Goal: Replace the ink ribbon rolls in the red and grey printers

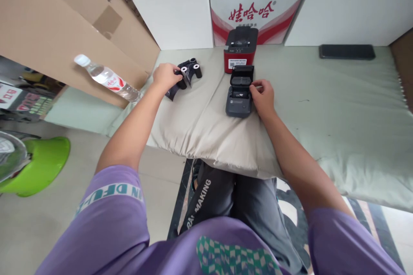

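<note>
My left hand [166, 75] is closed at the fingertips on a dark roll in a small cluster of black rolls [196, 70]. Some of these have white cores, and loose black film trails from them; my fingers hide part of the held one. On the right, a small dark grey portable printer [238, 105] lies on the cushion with its lid [241, 75] raised and its roll bay exposed. Thumb and fingers of my right hand [263, 96] grip its right side near the hinge. Just behind the raised lid stands a red and black printer [240, 53].
White cartons [171, 21] line the back of the padded bench [322, 107]. A black phone-like slab [346, 52] lies at the back right. Left of my arm, a water bottle [109, 80] leans beside a large cardboard box [64, 21]. A green stool [48, 167] is on the floor.
</note>
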A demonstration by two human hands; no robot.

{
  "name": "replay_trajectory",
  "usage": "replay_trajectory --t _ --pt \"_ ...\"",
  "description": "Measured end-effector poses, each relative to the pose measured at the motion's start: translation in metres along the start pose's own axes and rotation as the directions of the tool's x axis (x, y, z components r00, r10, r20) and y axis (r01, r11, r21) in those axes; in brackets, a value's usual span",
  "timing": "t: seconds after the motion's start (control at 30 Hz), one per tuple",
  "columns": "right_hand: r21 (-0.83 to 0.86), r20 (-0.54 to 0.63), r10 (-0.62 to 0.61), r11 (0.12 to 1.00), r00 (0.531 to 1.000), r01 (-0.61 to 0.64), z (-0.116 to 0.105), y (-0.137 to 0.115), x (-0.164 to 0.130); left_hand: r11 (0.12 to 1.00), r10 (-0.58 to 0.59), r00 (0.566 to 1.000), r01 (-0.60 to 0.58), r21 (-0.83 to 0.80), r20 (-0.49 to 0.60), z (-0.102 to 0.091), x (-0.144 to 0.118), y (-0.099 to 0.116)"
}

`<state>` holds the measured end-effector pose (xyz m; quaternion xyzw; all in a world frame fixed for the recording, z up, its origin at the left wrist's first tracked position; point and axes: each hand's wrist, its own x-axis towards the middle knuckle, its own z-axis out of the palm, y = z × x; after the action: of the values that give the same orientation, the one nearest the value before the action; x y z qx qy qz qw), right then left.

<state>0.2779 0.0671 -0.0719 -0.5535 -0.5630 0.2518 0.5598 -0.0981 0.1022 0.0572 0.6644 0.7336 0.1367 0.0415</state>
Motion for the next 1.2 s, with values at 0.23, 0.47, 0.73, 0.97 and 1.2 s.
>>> replay_trajectory --t 0.23,0.47,0.73,0.97,1.2 --pt "-0.002 0.001 -0.011 1.000 1.000 0.011 0.000 0.003 0.000 0.984 0.046 0.949 -0.096 -0.150 -0.311 0.028 -0.021 0.034" --pt "0.013 0.001 -0.003 1.000 1.000 0.003 -0.002 -0.002 -0.001 0.861 0.114 0.939 -0.256 -0.439 -0.324 0.104 -0.051 0.096" --pt "0.084 0.015 0.052 0.995 0.999 -0.053 -0.003 -0.011 -0.005 0.623 0.028 0.974 -0.192 -0.759 -0.223 0.132 -0.032 0.129" --pt "0.110 0.011 0.070 0.991 0.998 -0.070 0.000 -0.003 -0.002 0.884 0.051 0.926 -0.216 -0.415 -0.375 0.075 0.002 0.079" --pt "0.084 0.002 0.050 0.995 0.999 -0.050 0.003 0.004 -0.001 0.861 0.507 0.860 -0.505 -0.056 0.055 0.027 0.047 0.053"
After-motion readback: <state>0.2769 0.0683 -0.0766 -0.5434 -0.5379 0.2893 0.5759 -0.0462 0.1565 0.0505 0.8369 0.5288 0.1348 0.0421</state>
